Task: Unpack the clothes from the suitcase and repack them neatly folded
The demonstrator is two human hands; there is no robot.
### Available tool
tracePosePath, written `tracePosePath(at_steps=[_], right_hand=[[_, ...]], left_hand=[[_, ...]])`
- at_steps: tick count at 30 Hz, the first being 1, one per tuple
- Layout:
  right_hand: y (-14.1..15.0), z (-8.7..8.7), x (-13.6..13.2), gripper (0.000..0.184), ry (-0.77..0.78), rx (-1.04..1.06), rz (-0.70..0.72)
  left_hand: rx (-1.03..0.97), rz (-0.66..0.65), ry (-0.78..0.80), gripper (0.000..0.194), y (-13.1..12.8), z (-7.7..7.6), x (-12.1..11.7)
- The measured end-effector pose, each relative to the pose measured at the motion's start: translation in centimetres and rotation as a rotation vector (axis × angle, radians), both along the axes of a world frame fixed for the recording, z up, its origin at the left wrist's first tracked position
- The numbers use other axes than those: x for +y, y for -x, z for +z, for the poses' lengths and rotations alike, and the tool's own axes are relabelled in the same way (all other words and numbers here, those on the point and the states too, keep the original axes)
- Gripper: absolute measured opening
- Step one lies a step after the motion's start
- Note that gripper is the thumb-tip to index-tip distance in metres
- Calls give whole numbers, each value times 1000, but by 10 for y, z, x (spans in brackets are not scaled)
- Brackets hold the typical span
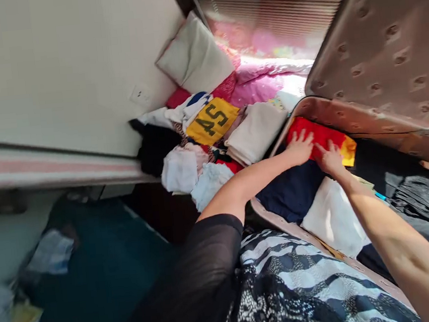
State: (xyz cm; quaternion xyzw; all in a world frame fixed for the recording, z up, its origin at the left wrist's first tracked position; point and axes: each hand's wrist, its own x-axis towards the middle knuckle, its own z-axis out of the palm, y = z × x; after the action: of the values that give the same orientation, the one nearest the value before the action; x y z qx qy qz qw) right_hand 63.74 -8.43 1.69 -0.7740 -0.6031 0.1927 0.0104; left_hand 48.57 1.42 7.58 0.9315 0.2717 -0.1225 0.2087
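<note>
My left hand [301, 146] lies with spread fingers on a folded red garment [315, 127] with a yellow-orange end. On the same garment, a little to the right, rests my right hand [330, 157], its fingers also apart. The garment sits in the far corner of an open pink suitcase [275, 221]. Nearer to me in the case are a dark navy folded garment [293, 191] and a white folded one [331, 215]. Dark grey ribbed clothing [428, 198] fills the right side.
The suitcase's quilted lid [385, 38] stands raised at the right. Left of the case lie a yellow garment marked 24 [212, 120], a folded white cloth [257, 131], black clothing [160, 146] and a pale cushion [197, 56]. A white wall [57, 70] bounds the left.
</note>
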Motion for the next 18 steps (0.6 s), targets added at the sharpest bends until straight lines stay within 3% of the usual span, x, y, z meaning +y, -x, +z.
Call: tracePosePath(at_steps=[3,5,6,8,11,14,18], right_hand=[[7,11,-19,54,-183,58,-80],[28,29,-38,48,-341,162,-97],[43,42,-47,44,-405,222,-87],[83,68,-59,39,-478,351,-23],[153,99,-58,35,-402,558,156],[212,111,-38,33,-181,648,302],[260,112,-11,36,75,558,372]], left_hand=[[-332,-13,-48,47,68,41,-43],[-476,115,-61,43,133,61,-75],[-510,251,-79,42,168,65,-90],[-501,546,-105,41,236,60,-116],[-351,855,-87,44,309,32,-142],[-280,974,-43,43,338,6,-152],[-254,951,-39,40,344,-3,-147]])
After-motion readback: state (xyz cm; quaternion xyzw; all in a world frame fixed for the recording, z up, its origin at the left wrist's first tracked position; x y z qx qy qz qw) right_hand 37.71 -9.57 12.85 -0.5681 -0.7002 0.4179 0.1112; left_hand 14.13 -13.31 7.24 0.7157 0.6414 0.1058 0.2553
